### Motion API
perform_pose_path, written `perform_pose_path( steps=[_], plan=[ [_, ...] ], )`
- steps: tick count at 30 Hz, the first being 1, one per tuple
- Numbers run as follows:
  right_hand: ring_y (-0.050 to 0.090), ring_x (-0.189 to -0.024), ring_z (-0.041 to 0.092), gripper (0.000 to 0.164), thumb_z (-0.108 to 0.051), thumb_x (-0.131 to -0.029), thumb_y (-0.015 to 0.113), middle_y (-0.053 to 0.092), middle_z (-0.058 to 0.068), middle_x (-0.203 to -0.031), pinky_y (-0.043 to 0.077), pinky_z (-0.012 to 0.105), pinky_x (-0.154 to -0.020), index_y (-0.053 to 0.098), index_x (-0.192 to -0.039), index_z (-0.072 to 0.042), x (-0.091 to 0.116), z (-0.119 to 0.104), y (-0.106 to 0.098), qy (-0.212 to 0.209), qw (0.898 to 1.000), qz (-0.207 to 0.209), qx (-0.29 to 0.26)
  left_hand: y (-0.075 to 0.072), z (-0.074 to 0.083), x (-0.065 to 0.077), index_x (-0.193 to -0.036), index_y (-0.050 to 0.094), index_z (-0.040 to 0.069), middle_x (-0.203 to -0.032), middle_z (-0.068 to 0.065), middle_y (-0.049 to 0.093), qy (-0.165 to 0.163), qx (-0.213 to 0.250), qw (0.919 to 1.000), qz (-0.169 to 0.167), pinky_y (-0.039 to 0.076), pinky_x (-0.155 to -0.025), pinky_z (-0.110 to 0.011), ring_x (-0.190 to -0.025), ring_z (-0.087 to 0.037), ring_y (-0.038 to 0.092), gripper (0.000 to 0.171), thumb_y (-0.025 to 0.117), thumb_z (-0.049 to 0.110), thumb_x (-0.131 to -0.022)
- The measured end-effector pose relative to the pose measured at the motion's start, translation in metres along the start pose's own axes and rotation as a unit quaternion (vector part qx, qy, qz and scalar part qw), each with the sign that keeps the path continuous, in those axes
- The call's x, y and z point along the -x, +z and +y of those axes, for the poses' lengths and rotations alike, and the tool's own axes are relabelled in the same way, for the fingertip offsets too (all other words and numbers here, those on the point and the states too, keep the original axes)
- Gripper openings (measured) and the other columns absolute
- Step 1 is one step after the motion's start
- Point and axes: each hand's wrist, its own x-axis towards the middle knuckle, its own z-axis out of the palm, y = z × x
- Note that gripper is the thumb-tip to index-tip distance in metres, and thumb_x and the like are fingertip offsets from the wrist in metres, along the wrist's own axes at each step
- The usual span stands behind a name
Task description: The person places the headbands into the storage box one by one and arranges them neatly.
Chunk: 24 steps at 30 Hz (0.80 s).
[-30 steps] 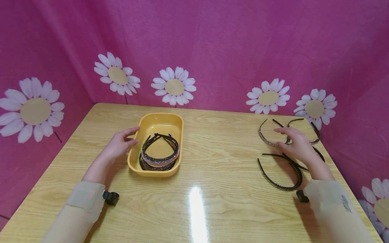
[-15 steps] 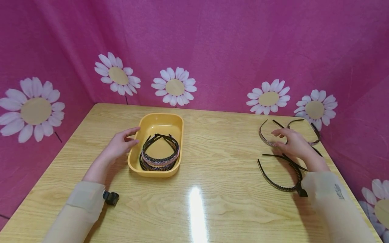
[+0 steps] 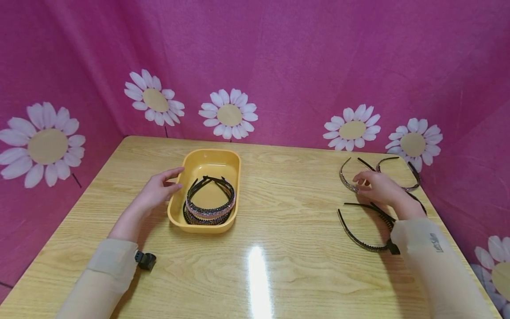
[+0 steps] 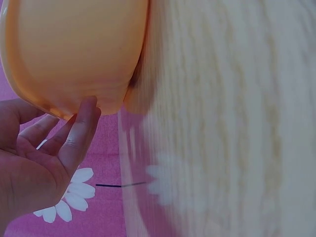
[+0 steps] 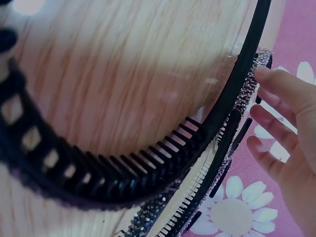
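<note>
My left hand (image 3: 155,190) lies at the left side of a yellow plastic tray (image 3: 239,177), its fingers lightly bent against the outer wall, as the left wrist view shows. Inside the tray rests a stack of dark and pinkish glitter headbands (image 3: 210,212). At the right side of the table, my right hand (image 3: 380,188) pinches a glittery headband (image 3: 345,179) between thumb and fingers. The right wrist view has the thumb tip on its sparkling band (image 5: 247,86). The hand and forearm hide parts of the headbands beneath them.
A black toothed headband (image 3: 364,246) lies nearer the front, under the right wrist. Another headband (image 3: 417,179) sits at the back right corner of the wooden table (image 3: 287,212). Pink daisy-printed cloth (image 3: 279,71) hangs behind and at both sides.
My right hand has moved slightly left and down toward the glittery headband, and its fingers have drawn together on the band. My left hand and the tray have stayed put.
</note>
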Motion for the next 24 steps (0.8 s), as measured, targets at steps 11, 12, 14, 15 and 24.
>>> perform_pose_path(
  steps=[11,12,14,15,24],
  plan=[
    [0.059,-0.075,0.020,0.022,0.002,-0.077,0.071,0.064,0.004,-0.081,0.050,0.040,-0.067,0.064,-0.098,-0.002,-0.008,0.002,0.005,-0.037,0.999,-0.009,0.008,-0.001,0.000,0.000,-0.148,0.030,0.008,-0.147,-0.025,0.031,0.000,0.002,1.0000,0.000,0.053,-0.071,-0.023,-0.117,-0.039,0.049,0.056,0.051,0.008,-0.096],
    [0.059,-0.074,0.020,0.023,0.003,-0.076,0.071,0.064,0.004,-0.081,0.050,0.040,-0.067,0.064,-0.097,-0.003,-0.008,0.002,0.006,-0.039,0.999,-0.006,0.011,-0.001,0.000,0.000,-0.148,0.030,0.007,-0.147,-0.025,0.031,0.001,0.003,1.0000,-0.001,0.052,-0.071,-0.023,-0.117,-0.039,0.049,0.056,0.051,0.008,-0.096],
    [0.058,-0.074,0.019,0.024,0.004,-0.075,0.071,0.063,0.003,-0.080,0.049,0.039,-0.067,0.064,-0.097,-0.003,-0.010,0.004,0.007,-0.044,0.999,-0.004,0.015,-0.001,0.000,0.000,-0.148,0.030,0.007,-0.147,-0.025,0.031,0.002,0.004,1.0000,-0.001,0.052,-0.071,-0.023,-0.117,-0.038,0.049,0.055,0.051,0.008,-0.096],
    [0.058,-0.074,0.019,0.024,0.005,-0.074,0.071,0.063,0.003,-0.079,0.049,0.039,-0.067,0.064,-0.097,-0.003,-0.010,0.004,0.008,-0.045,0.999,-0.003,0.016,-0.001,0.000,0.000,-0.148,0.030,0.007,-0.147,-0.025,0.031,0.002,0.004,1.0000,-0.001,0.052,-0.070,-0.023,-0.116,-0.038,0.049,0.055,0.051,0.007,-0.096],
    [0.057,-0.074,0.018,0.028,0.006,-0.073,0.070,0.062,0.001,-0.078,0.048,0.039,-0.067,0.063,-0.098,-0.004,-0.013,0.001,0.009,-0.027,0.999,-0.017,0.010,0.000,0.000,0.000,-0.148,0.030,0.007,-0.148,-0.025,0.030,0.000,0.006,1.0000,-0.002,0.054,-0.072,-0.025,-0.118,-0.040,0.049,0.056,0.051,0.006,-0.096]
  ],
)
